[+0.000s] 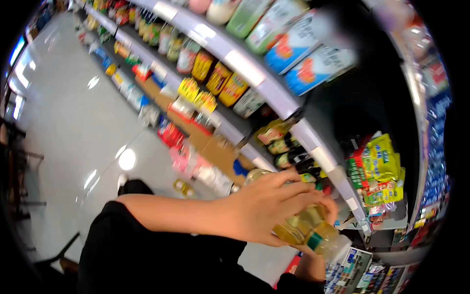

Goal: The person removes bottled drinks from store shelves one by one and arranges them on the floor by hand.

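- Far left of the view lies the pale shop floor (73,112), glossy with ceiling-light reflections; a dark shoe (133,186) shows near your knee.
- Your left hand (271,208) comes in from a bare forearm out of a black sleeve (147,255). Its fingers are curled over the top of the oil bottle (308,230), closed on it, with the thumb below.
- The oil bottle sits low and right of centre, tilted, in front of the shelf edge (313,147) and not resting on any shelf. It is clear plastic holding yellow liquid, with a green band on its label.
- Your right hand (313,264) is mostly hidden beneath the bottle; only the wrist and a bit of palm show, so I cannot tell whether it grips or merely props the base.
- Judging by the fill, the bottle will feel heavy and slosh; smooth plastic may slip. Hold it around the body, with one hand supporting it underneath.
- To the right, green and yellow packets (379,171) crowd the lower shelf.
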